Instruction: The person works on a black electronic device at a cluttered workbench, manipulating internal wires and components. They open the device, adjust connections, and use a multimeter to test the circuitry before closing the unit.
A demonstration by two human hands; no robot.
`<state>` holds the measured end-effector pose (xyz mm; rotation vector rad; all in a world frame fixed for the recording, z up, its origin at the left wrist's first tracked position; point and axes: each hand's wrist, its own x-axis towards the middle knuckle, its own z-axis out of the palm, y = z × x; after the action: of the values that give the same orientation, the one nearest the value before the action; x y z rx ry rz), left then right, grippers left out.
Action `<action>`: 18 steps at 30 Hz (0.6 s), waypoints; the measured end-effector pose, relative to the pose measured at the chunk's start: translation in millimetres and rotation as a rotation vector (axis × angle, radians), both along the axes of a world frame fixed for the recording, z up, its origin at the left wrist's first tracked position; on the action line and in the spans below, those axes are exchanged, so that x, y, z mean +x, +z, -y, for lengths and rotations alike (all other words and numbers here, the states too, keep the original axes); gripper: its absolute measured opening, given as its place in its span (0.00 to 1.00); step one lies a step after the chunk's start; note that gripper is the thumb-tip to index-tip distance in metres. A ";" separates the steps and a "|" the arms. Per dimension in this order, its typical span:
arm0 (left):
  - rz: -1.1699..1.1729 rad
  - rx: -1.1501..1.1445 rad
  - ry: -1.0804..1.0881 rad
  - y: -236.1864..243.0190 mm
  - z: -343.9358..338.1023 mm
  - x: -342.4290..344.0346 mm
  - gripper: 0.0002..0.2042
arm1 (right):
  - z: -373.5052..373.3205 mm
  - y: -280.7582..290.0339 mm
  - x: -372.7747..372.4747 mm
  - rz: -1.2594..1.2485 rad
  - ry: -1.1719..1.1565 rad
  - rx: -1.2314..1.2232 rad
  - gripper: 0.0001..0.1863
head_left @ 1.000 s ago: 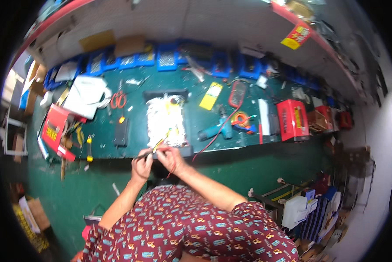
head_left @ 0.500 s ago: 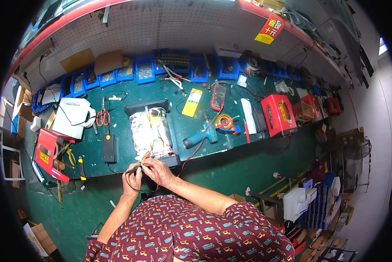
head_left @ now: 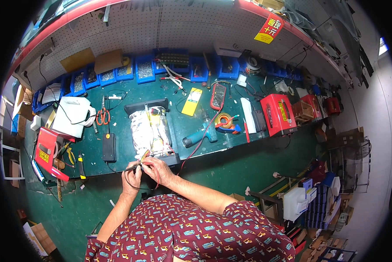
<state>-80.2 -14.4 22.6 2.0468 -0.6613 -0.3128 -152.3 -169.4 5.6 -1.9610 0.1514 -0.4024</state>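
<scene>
My left hand [head_left: 131,175] is closed in a pinch on a thin black stick [head_left: 131,168] that looks like a test probe. Close beside it, my right hand [head_left: 156,169] pinches thin coloured wires [head_left: 145,154] with the fingertips. The two hands almost touch at the bench's front edge. Just beyond them lies an opened device [head_left: 150,131] with a silvery wrapped body and dark end plates; the wires lead out of its near end. A dark lead loops below my hands, and a red lead [head_left: 197,147] curves over the bench from the red multimeter [head_left: 218,96]. My fingers hide the wire ends.
Right of the device lie a teal cordless drill [head_left: 200,137], a tape roll [head_left: 224,121] and a red-cased machine [head_left: 278,115]. On the left are a black power adapter [head_left: 109,147], orange-handled scissors [head_left: 103,116] and a red cover [head_left: 46,148]. Blue bins [head_left: 144,70] line the back.
Both hands stay at the same spot, with only slight finger shifts around the wires. Nothing else has visibly moved.
</scene>
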 end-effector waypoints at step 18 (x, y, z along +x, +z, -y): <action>0.130 0.061 0.029 -4.6 -0.8 0.3 0.09 | -2.3 -10.5 -0.5 -0.154 0.014 0.510 0.05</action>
<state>-79.9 -13.5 18.0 2.1464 -0.7083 -0.1862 -152.8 -167.1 -4.9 -1.4864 0.3070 -0.1781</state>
